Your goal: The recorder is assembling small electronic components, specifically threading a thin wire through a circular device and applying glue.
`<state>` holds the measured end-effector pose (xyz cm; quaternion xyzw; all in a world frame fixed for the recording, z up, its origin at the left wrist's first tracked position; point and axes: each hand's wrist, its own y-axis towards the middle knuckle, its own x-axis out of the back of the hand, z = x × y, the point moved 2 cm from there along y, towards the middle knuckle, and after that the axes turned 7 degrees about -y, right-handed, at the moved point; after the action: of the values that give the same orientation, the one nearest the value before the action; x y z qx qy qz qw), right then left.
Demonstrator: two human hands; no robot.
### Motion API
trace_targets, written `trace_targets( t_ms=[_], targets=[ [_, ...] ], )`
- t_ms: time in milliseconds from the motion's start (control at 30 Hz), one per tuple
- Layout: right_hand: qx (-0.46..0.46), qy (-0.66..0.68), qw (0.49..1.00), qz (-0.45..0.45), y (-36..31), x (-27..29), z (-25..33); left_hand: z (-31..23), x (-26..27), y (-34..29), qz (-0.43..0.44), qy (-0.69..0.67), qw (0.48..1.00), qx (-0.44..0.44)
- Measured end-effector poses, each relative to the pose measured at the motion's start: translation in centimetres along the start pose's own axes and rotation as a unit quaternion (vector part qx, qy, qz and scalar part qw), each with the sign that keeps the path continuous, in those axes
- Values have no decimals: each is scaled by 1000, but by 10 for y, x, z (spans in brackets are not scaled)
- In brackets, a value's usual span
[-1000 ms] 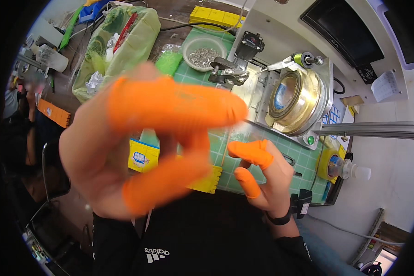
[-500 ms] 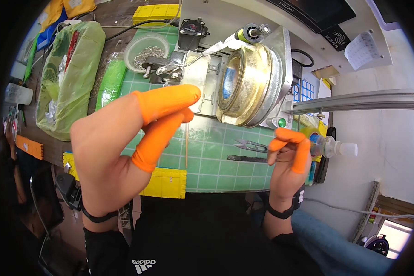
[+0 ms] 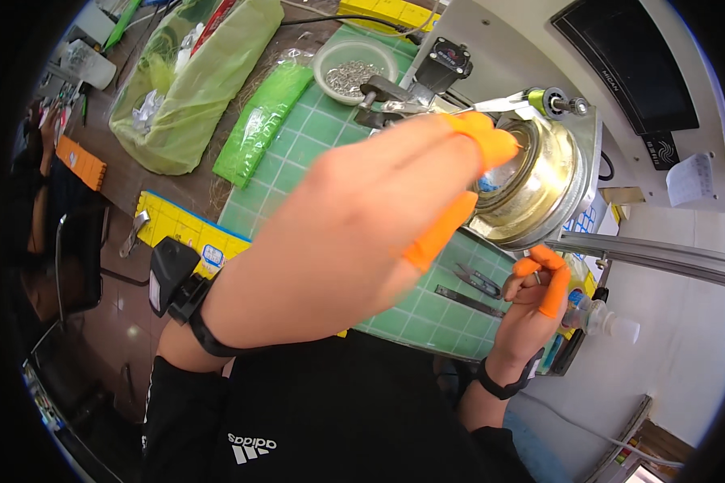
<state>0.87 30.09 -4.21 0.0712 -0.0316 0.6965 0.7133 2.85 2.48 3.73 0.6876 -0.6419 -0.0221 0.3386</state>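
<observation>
The left hand (image 3: 362,201), thumb (image 3: 441,233) and fingers (image 3: 499,149) parted, is by the brass wheel (image 3: 549,193) near the bench's (image 3: 193,190) far right corner; whether its grip, or the curled right hand's (image 3: 532,310), holds anything cannot be told. Light, steady fingertips seem best.

From afar I listed: left hand (image 3: 370,209), orange finger covers (image 3: 441,232), which hid part of a brass-coloured drum (image 3: 546,193); right hand (image 3: 530,310), curled, near grey snips (image 3: 480,282); pale bowl (image 3: 354,47) of metal bits (image 3: 350,79); green mat (image 3: 286,146).
</observation>
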Motion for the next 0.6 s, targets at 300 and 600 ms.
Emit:
trace_targets(
  t_ms=[300,600],
  targets=[
    [-28,165,985,35,34,-10,13,20,-42,6,29,4,999,-15],
    [47,97,994,20,50,-21,19,9,-4,2,-60,92,993,-30]
  ],
)
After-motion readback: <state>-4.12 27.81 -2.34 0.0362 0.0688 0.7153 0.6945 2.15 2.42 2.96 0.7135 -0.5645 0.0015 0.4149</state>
